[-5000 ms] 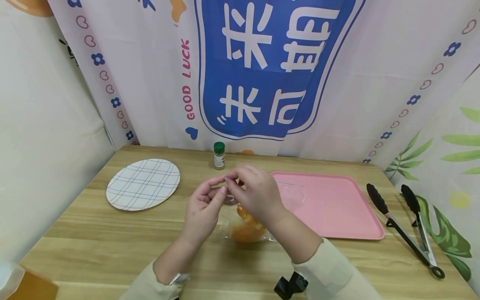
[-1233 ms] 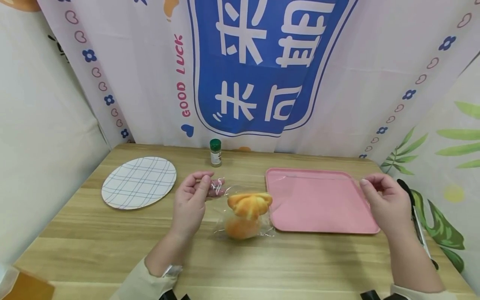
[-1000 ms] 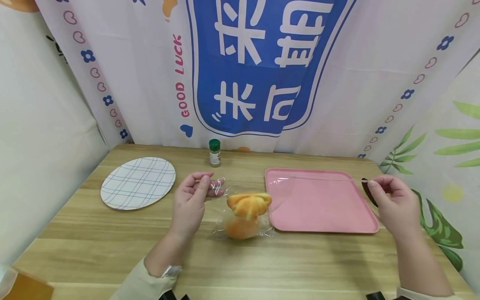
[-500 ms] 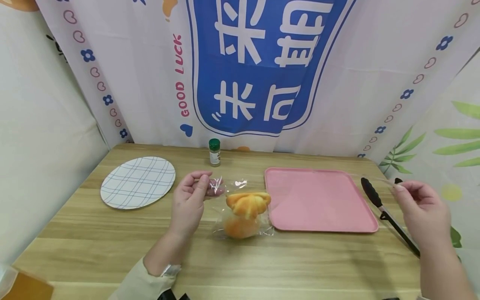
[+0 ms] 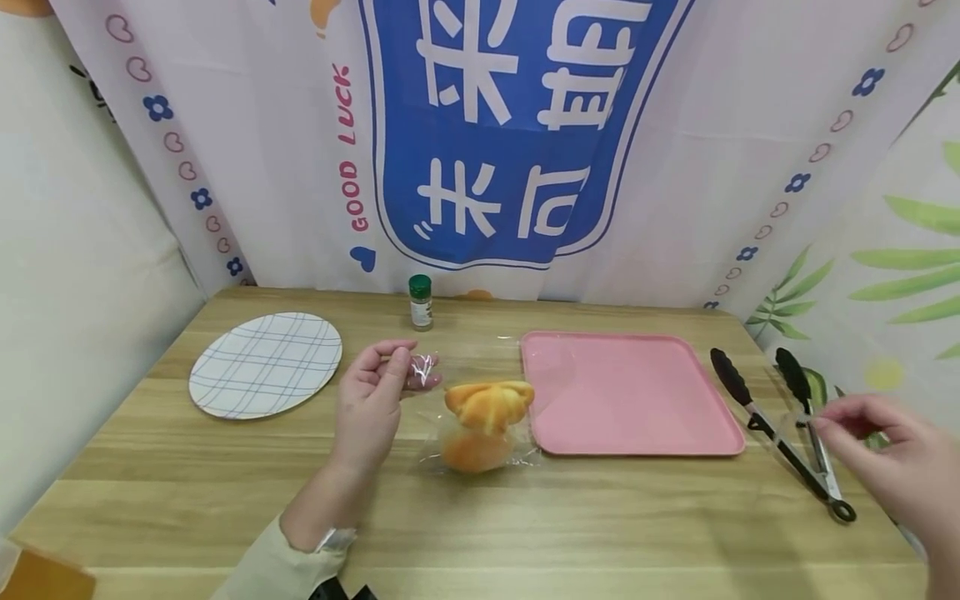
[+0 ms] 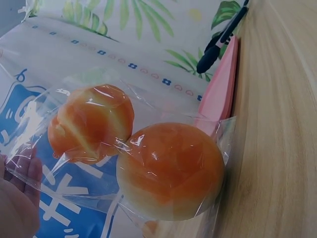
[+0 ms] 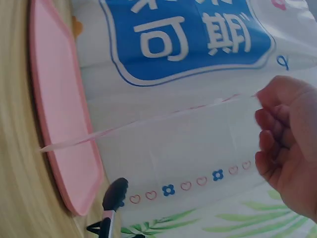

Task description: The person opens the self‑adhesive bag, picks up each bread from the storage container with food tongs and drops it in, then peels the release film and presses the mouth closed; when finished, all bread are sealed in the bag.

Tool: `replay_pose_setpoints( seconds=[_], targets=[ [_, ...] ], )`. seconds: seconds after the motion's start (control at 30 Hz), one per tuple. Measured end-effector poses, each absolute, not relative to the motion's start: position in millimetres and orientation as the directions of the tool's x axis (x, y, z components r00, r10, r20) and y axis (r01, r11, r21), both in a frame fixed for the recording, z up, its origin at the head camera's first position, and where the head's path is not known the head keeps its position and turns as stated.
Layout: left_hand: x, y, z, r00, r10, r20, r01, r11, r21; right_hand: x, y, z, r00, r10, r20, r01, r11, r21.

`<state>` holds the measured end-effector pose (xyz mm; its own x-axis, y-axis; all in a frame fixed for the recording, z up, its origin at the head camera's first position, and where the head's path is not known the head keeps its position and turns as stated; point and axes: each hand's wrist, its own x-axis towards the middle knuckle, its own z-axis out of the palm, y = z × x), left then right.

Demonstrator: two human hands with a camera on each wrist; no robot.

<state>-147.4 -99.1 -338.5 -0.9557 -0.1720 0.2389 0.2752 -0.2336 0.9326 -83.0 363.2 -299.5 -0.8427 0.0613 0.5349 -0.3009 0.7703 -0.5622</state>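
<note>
A clear plastic bag (image 6: 143, 101) holds two pieces of bread: a round bun (image 6: 171, 168) below and a ridged, shaped bun (image 5: 491, 407) above. At its upper left edge my left hand (image 5: 371, 400) pinches the bag between thumb and fingers, the buns hanging close over the table. Off to the right, beyond the pink tray, my right hand (image 5: 892, 467) pinches the end of a thin clear plastic strip (image 7: 109, 131). The strip trails away from the fingertips in the right wrist view, its far end loose and apart from the bag.
A pink tray (image 5: 637, 396) lies right of the bag. Black-tipped tongs (image 5: 787, 450) lie spread near the right hand. A checked round plate (image 5: 266, 367) is at the left, a green-capped spice jar (image 5: 421, 304) at the back. An orange-brown box (image 5: 52, 575) shows at the lower left.
Five seconds ago both hands were together at the bag's top. Since then my right hand has drawn the strip rightward and off the bag, then lowered. My left hand has kept its hold.
</note>
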Motion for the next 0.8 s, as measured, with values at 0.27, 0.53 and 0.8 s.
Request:
replay_pose_setpoints(
  seconds=[0.27, 0.53, 0.8],
  targets=[
    [-146.7, -100.6, -339.6, -0.954, -0.178, 0.239, 0.276, -0.222, 0.935, -104.1, 306.9, -318.0, -0.91, -0.286, 0.299, -0.393, 0.825, -0.406],
    [-145.4, -100.7, -340.2, -0.957, -0.172, 0.235, 0.27, -0.224, 0.937, -123.1, 242.2, -340.2, -0.871, -0.482, 0.1, -0.467, 0.747, -0.474],
    [-144.6, -101.3, -339.0, -0.954, -0.171, 0.248, 0.279, -0.194, 0.94, -134.8, 206.9, -373.8, -0.835, -0.548, -0.057, -0.449, 0.736, -0.507]
  ],
)
